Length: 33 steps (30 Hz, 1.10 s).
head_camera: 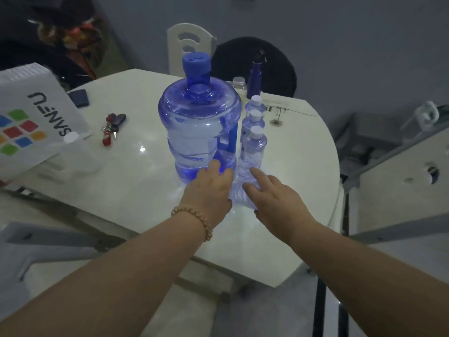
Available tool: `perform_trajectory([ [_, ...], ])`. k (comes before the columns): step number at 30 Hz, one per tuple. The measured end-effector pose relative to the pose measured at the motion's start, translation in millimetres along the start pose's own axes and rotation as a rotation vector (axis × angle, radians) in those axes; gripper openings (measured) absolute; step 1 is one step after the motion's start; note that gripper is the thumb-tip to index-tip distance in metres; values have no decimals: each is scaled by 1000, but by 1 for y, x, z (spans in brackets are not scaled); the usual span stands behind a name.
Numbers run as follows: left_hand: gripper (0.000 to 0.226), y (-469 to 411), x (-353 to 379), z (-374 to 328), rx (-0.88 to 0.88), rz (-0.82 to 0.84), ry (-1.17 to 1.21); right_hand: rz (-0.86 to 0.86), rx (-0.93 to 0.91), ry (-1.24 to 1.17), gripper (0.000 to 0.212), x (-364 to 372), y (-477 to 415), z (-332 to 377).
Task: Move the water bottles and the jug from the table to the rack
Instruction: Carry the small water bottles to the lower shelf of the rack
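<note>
1. A white table (145, 186) with rounded corners fills the middle of the head view, seen from above in dim, bluish light.
2. A large clear blue jug (199, 127) with a blue cap stands upright near the middle of the table, its handle recess facing right.
3. Just to the right of the jug, three small clear water bottles (254, 139) with white caps stand upright in a row running away from the viewer, close together.
4. Behind them stand a dark blue metal bottle (255, 79) and a small clear bottle with a silver cap (238, 83).
5. The left hand (209, 188), with a beaded bracelet (194, 221) on the wrist, rests against the near base of the jug, fingers spread, not wrapped around it.
6. The right hand (272, 193) reaches in at the foot of the nearest small bottle, fingers loose and apart; whether they touch it cannot be told.
7. The two hands are near each other but not touching.
8. On the left of the table lie a bunch of keys (111, 128), a dark wallet-like item (79, 98) and a white bag with coloured squares (29, 122).
9. A white chair back (190, 45) stands beyond the table.
</note>
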<state>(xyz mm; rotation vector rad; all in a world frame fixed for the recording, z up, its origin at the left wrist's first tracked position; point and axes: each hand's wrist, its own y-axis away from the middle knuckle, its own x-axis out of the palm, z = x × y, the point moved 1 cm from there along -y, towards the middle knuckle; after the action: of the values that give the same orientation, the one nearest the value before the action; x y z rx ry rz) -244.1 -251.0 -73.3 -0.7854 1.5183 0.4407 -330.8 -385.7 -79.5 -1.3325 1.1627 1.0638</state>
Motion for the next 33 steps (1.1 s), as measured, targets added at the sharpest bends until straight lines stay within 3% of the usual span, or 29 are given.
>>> perform_trajectory([
  [6, 34, 40, 28, -39, -22, 48, -75, 121, 138, 71, 70, 33, 39, -2],
  [9, 35, 60, 55, -50, -215, 146, 27, 176, 201, 69, 69, 54, 59, 2],
  [15, 42, 78, 92, -78, -374, 134, 137, 265, 330, -29, 70, 97, 93, 17],
  [20, 45, 76, 112, -81, -486, 194, 161, 189, 324, -73, 69, 105, 97, 17],
  [25, 55, 57, 112, -79, -600, 171, 186, 127, 292, -189, 54, 110, 81, 13],
  [30, 80, 42, 136, -76, -724, 268, 278, 173, 280, -245, 67, 127, 77, 9],
  [33, 82, 42, 151, -73, -746, 229, 264, 139, 277, -263, 64, 129, 77, 9],
])
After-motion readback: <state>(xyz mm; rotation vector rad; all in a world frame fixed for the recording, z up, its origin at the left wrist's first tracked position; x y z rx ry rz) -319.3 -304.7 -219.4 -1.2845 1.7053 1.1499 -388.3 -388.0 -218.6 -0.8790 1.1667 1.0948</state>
